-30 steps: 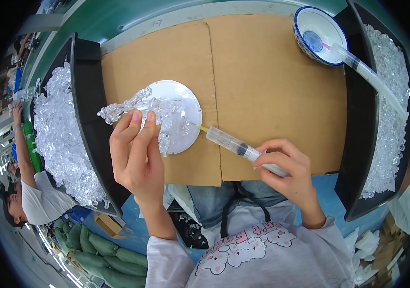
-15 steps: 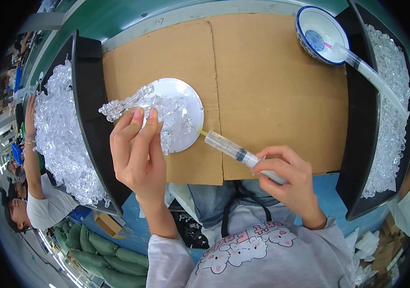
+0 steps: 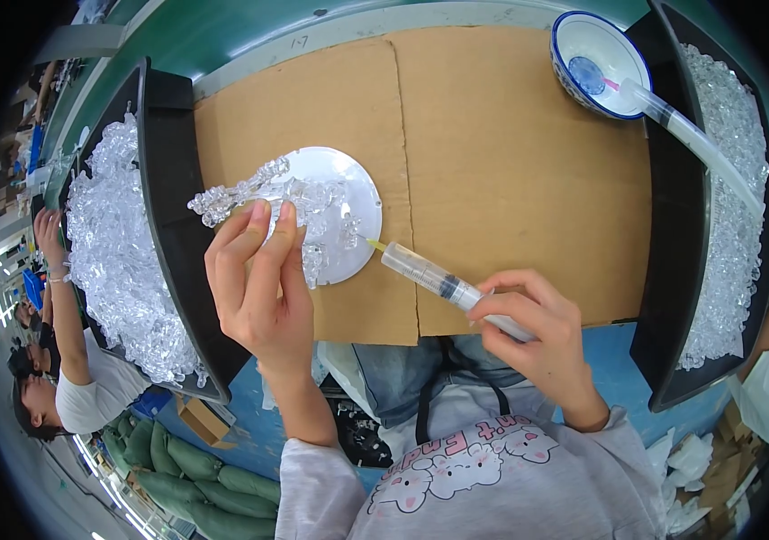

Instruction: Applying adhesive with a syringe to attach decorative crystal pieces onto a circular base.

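Well to the left of the left hand (image 3: 263,279) stands a black bin (image 3: 171,180), heaped with small clear plastic pieces (image 3: 119,243). The left hand's fingertips are pinched together on a clear beaded piece (image 3: 218,203), which sticks out to their left over a round white disc (image 3: 335,265). The disc lies on the cardboard (image 3: 520,198) just beyond that hand, with more clear plastic parts (image 3: 320,193) on it, right of the fingertips. A syringe (image 3: 434,275) runs between the hands: the right hand (image 3: 533,324) is curled around its rear end, and its yellow tip (image 3: 377,244) points at the disc's right side. I cannot tell whether its barrel holds liquid. Well beyond the right hand sits a blue-rimmed white bowl (image 3: 583,38), a round blue patch (image 3: 585,76) in its bottom. A second syringe (image 3: 704,148) leans out of it, pink tip (image 3: 612,85) inside, across another black bin (image 3: 673,243) right of that hand, full of clear pieces (image 3: 718,279).
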The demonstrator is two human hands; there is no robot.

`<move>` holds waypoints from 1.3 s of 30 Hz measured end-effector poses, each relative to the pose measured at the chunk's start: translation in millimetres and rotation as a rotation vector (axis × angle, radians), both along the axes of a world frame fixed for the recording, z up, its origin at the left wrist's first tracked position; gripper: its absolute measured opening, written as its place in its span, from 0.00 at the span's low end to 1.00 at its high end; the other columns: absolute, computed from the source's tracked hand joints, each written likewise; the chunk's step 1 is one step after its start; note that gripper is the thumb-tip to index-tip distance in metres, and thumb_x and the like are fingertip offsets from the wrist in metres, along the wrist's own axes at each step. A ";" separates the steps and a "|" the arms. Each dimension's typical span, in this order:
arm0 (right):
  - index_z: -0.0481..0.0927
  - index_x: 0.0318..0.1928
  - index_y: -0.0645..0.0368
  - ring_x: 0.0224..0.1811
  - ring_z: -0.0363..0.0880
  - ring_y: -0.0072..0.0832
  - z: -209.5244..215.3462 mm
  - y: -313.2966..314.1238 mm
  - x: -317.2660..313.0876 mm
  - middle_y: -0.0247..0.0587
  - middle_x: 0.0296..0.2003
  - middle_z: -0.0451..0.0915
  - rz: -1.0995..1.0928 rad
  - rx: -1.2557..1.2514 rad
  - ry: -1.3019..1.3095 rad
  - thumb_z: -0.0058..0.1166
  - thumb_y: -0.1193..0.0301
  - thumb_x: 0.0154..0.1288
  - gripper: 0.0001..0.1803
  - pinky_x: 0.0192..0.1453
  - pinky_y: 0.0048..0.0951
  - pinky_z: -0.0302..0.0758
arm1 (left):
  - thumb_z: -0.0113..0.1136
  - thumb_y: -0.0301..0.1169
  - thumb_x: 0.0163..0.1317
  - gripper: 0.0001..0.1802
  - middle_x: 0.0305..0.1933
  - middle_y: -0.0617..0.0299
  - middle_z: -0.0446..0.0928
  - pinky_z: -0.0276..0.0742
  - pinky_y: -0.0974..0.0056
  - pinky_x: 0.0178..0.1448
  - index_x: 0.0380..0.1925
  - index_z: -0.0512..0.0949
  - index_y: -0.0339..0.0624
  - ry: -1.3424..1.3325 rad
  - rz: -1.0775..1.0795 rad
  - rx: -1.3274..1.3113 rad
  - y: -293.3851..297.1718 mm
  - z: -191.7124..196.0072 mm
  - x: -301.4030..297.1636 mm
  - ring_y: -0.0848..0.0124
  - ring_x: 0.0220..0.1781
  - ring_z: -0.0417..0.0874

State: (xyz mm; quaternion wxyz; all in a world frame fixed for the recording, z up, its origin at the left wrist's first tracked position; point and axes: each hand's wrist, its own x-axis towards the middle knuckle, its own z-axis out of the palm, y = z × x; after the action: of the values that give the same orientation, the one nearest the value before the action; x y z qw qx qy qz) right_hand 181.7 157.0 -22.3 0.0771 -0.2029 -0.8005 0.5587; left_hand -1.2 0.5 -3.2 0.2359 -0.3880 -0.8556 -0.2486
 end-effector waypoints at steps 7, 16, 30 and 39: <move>0.83 0.31 0.58 0.34 0.81 0.27 -1.9 9.7 5.1 0.41 0.39 0.80 -0.038 -0.001 0.058 0.59 0.85 0.42 0.13 0.34 0.22 0.75 | 0.65 0.15 0.49 0.17 0.43 0.54 0.79 0.76 0.62 0.52 0.42 0.82 0.37 -0.048 0.018 0.054 -2.1 -5.9 6.5 0.59 0.49 0.81; 0.82 0.32 0.60 0.36 0.80 0.25 -7.3 15.5 17.5 0.44 0.38 0.80 -0.142 0.004 0.152 0.59 0.86 0.42 0.13 0.34 0.20 0.74 | 0.71 0.23 0.48 0.31 0.60 0.48 0.67 0.72 0.58 0.59 0.54 0.73 0.35 -0.230 0.126 0.012 -47.5 -28.3 51.0 0.54 0.60 0.71; 0.82 0.32 0.58 0.36 0.81 0.31 0.4 0.3 5.4 0.41 0.38 0.81 -0.049 0.020 0.070 0.61 0.83 0.44 0.12 0.38 0.26 0.75 | 0.68 0.23 0.50 0.32 0.61 0.52 0.68 0.65 0.58 0.65 0.58 0.71 0.41 -0.376 0.192 0.041 -57.4 -47.6 53.2 0.57 0.62 0.71; 0.83 0.33 0.57 0.35 0.81 0.29 0.1 -6.3 2.1 0.39 0.39 0.81 -0.031 0.019 0.066 0.62 0.83 0.45 0.12 0.37 0.25 0.75 | 0.70 0.28 0.50 0.33 0.63 0.52 0.67 0.56 0.47 0.70 0.58 0.71 0.42 -0.408 0.204 0.035 -59.0 -54.2 50.9 0.54 0.64 0.68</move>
State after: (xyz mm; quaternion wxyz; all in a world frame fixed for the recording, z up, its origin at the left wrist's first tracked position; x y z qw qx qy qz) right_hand 183.9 150.7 -22.3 0.1138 -0.1958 -0.7997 0.5560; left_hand 49.7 -58.5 -57.3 0.0885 -0.2372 -0.9159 -0.3115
